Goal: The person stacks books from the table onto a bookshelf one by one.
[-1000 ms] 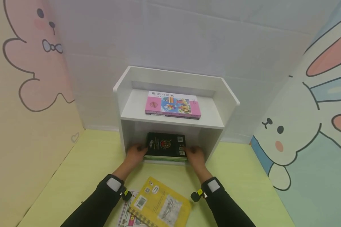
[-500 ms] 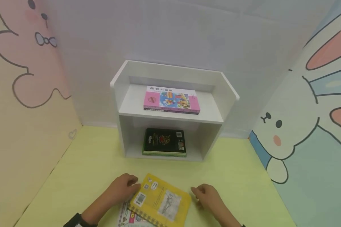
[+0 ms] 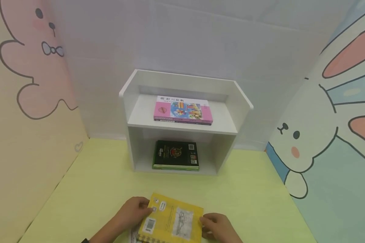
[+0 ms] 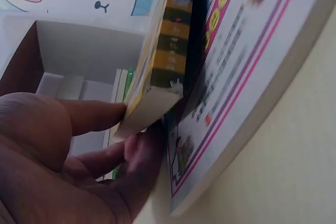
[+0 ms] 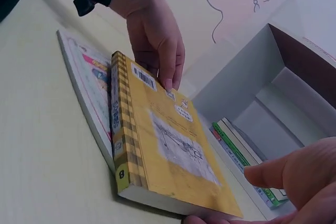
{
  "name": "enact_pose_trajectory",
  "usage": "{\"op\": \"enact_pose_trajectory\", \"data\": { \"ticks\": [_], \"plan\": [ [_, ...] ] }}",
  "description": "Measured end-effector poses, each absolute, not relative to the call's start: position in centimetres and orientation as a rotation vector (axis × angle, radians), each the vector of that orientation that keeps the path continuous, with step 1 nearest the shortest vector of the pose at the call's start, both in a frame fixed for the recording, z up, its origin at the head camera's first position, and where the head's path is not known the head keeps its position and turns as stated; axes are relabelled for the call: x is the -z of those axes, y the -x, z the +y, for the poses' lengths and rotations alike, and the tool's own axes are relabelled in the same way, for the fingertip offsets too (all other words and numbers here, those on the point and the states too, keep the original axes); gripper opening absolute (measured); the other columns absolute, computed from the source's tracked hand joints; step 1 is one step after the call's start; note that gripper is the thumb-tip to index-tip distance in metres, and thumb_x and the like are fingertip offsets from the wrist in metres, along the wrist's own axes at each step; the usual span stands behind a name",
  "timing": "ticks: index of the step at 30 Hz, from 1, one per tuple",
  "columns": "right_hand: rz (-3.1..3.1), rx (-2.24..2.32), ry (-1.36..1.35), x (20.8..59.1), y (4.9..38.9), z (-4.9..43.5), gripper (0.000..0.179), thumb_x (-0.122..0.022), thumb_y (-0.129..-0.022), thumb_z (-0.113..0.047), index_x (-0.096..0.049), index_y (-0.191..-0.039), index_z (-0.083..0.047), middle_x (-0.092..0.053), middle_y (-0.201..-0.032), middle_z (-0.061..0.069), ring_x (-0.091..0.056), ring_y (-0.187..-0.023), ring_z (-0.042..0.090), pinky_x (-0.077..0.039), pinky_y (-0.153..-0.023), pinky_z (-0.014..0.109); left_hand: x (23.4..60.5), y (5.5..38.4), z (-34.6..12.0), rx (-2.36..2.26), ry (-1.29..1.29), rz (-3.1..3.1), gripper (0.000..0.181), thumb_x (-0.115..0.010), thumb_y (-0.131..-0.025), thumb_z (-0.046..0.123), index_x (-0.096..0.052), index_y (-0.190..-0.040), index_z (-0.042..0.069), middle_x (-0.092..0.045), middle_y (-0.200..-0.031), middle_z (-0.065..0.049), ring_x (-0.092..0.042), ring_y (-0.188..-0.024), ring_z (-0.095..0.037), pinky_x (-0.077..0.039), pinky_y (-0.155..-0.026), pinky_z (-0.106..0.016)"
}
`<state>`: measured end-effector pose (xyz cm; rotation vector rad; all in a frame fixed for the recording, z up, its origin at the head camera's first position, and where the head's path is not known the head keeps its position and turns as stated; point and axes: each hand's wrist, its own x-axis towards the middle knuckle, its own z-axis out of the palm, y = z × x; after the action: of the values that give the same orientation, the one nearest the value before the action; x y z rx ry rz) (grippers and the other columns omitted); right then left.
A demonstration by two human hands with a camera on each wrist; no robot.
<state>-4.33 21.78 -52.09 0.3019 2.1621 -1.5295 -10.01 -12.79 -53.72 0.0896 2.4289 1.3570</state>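
A yellow book (image 3: 165,221) with a checked spine is raised slightly over a white book with a pink border (image 4: 252,51). My left hand (image 3: 132,213) pinches its left edge, thumb on the cover and fingers beneath, as the left wrist view shows. On the opposite edge, my right hand (image 3: 219,226) curls its fingers under the book; the thumb (image 5: 268,172) sits at the edge, its contact unclear. The lower book is mostly hidden in the head view.
Beyond the hands stands a white two-level shelf (image 3: 182,129). A pink-covered book (image 3: 182,110) tops a pile on its upper level, and a black book (image 3: 176,153) tops another below. Cartoon-printed walls surround the pale yellow surface (image 3: 255,202).
Both hands have left the black book on the lower shelf and come back to the yellow book. They now hold its sides, and it has turned straighter.
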Motion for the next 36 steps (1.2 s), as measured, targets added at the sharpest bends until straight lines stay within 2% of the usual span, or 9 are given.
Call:
{"op": "enact_pose_trajectory", "data": {
  "ticks": [3,6,9,13,16,20,24,32,36],
  "plan": [
    [2.142,1.531,-0.317,52.2,4.2,21.8,0.056,-0.071,-0.110,-0.029,-0.062,-0.137,0.019,-0.077,-0.119,0.015,-0.076,-0.107,0.028,-0.066,-0.092,0.043,54.0,9.5,-13.2,-1.470,-0.121,2.345,0.040,-0.082,-0.100,0.021,-0.074,-0.126,-0.008,-0.078,-0.100,-0.002,-0.075,-0.084,-0.018,-0.064,-0.076,-0.039],
    [2.154,1.531,-0.310,52.4,4.3,21.7,0.057,-0.072,-0.109,-0.027,-0.060,-0.140,0.019,-0.075,-0.125,0.023,-0.076,-0.112,0.032,-0.065,-0.095,0.046,54.2,9.1,-14.0,-1.636,-0.128,2.146,0.042,-0.079,-0.103,0.021,-0.070,-0.130,-0.009,-0.081,-0.102,-0.008,-0.080,-0.085,-0.025,-0.066,-0.073,-0.039],
    [2.168,1.528,-0.296,52.5,4.3,21.6,0.058,-0.073,-0.109,-0.028,-0.060,-0.141,0.018,-0.073,-0.130,0.026,-0.075,-0.114,0.033,-0.064,-0.095,0.048,54.4,8.6,-14.7,-1.778,-0.097,1.900,0.049,-0.073,-0.108,0.021,-0.061,-0.140,-0.014,-0.081,-0.111,-0.015,-0.082,-0.095,-0.033,-0.068,-0.078,-0.043],
    [2.152,1.539,-0.254,52.3,4.3,21.8,0.058,-0.072,-0.109,-0.032,-0.063,-0.139,0.017,-0.078,-0.122,0.018,-0.078,-0.107,0.029,-0.065,-0.092,0.044,54.3,8.1,-15.1,-1.873,-0.057,1.706,0.055,-0.066,-0.112,0.019,-0.050,-0.149,-0.018,-0.078,-0.122,-0.021,-0.080,-0.107,-0.037,-0.067,-0.087,-0.046],
    [2.104,1.589,-0.211,52.0,4.2,22.1,0.050,-0.070,-0.110,-0.031,-0.069,-0.133,0.014,-0.081,-0.112,0.011,-0.079,-0.098,0.023,-0.065,-0.087,0.039,54.0,7.9,-15.1,-1.901,-0.028,1.662,0.057,-0.066,-0.112,0.020,-0.049,-0.151,-0.018,-0.077,-0.125,-0.022,-0.079,-0.110,-0.037,-0.066,-0.090,-0.046],
    [1.940,1.708,-0.227,51.0,4.1,22.4,0.043,-0.068,-0.111,-0.027,-0.071,-0.133,0.009,-0.081,-0.114,0.013,-0.080,-0.099,0.026,-0.067,-0.085,0.039,53.0,7.7,-15.1,-1.927,-0.029,1.656,0.061,-0.067,-0.112,0.026,-0.050,-0.152,-0.017,-0.077,-0.127,-0.022,-0.080,-0.109,-0.037,-0.067,-0.089,-0.046],
    [1.852,1.756,-0.262,49.8,4.1,22.8,0.044,-0.067,-0.112,-0.026,-0.068,-0.138,0.009,-0.080,-0.119,0.015,-0.080,-0.105,0.030,-0.067,-0.089,0.041,52.0,7.6,-15.3,-1.935,-0.058,1.640,0.065,-0.067,-0.112,0.027,-0.046,-0.158,-0.014,-0.076,-0.129,-0.021,-0.079,-0.110,-0.039,-0.067,-0.089,-0.048],
    [1.913,1.722,-0.278,47.2,4.7,23.7,0.046,-0.071,-0.110,-0.029,-0.069,-0.139,0.007,-0.080,-0.121,0.012,-0.079,-0.101,0.026,-0.065,-0.093,0.043,49.9,7.4,-15.8,-1.793,-0.084,1.717,0.084,-0.075,-0.107,0.019,-0.026,-0.167,-0.013,-0.072,-0.120,-0.015,-0.077,-0.107,-0.030,-0.067,-0.088,-0.046],
    [1.968,1.715,-0.256,45.6,5.1,23.8,0.044,-0.072,-0.110,-0.030,-0.071,-0.136,0.006,-0.080,-0.120,0.011,-0.078,-0.096,0.025,-0.066,-0.091,0.042,48.2,7.7,-15.9,-1.796,-0.127,1.738,0.080,-0.074,-0.108,0.021,-0.030,-0.164,-0.016,-0.070,-0.124,-0.017,-0.076,-0.109,-0.031,-0.066,-0.090,-0.048]
  ]
}}
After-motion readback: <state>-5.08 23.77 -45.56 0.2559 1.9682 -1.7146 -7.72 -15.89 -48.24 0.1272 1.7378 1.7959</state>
